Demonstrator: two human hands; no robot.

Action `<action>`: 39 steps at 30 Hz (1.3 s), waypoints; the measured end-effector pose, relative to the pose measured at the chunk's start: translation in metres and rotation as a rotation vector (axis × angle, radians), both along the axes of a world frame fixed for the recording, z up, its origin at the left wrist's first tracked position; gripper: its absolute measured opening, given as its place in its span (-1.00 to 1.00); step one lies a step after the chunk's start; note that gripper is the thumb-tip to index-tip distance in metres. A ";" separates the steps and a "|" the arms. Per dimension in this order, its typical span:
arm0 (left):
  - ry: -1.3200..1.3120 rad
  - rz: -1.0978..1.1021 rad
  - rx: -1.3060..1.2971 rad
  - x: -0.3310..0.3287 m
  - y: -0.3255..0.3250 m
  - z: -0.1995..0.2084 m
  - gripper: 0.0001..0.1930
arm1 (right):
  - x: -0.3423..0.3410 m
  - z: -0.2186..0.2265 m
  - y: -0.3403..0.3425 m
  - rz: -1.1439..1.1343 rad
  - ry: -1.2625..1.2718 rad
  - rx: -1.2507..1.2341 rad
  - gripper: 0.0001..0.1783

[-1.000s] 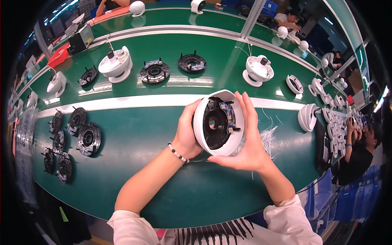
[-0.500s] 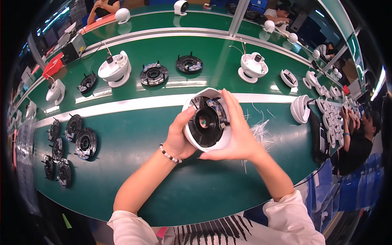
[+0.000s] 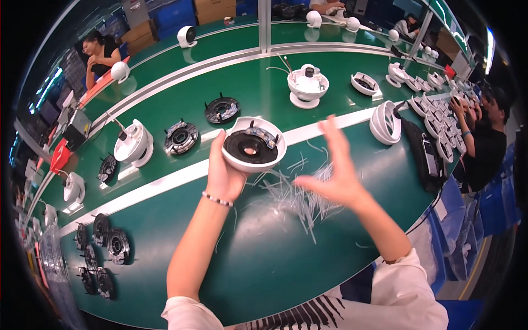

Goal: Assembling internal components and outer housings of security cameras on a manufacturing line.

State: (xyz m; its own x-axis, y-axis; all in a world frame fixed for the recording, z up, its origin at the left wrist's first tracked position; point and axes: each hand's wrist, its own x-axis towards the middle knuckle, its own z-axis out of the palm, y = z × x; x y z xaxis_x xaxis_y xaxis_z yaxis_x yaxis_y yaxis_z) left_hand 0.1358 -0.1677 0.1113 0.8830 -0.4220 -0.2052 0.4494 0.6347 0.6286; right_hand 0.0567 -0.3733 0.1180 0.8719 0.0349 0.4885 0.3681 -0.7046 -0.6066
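Observation:
My left hand (image 3: 224, 175) is closed around the side of a white bowl-shaped housing (image 3: 281, 144), with a beaded bracelet on that wrist. Inside the housing sits a black round plate (image 3: 242, 144) with a hole in its middle, upright posts and a small circuit board (image 3: 262, 136) along its edge. My right hand (image 3: 336, 170) is off the housing, to its right, holding nothing, thumb and fingers spread. Beneath it a heap of thin clear plastic strips (image 3: 300, 201) lies on the green bench.
Several black round plates (image 3: 117, 246) lie at left, others (image 3: 181, 137) behind the rail. White camera bodies (image 3: 307, 88) stand at the back. At right are a white shell (image 3: 385, 124), a black pouch (image 3: 423, 151) and many white rings (image 3: 440, 126). A co-worker (image 3: 484, 132) sits beyond.
My right hand has let go of the housing and moved to the right. The left hand has shifted it left and tipped it more upward. The view has turned rightward.

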 end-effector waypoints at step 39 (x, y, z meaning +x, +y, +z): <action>-0.731 0.381 0.908 0.046 0.115 0.008 -0.75 | -0.098 -0.037 0.131 1.045 -0.208 -0.518 -0.83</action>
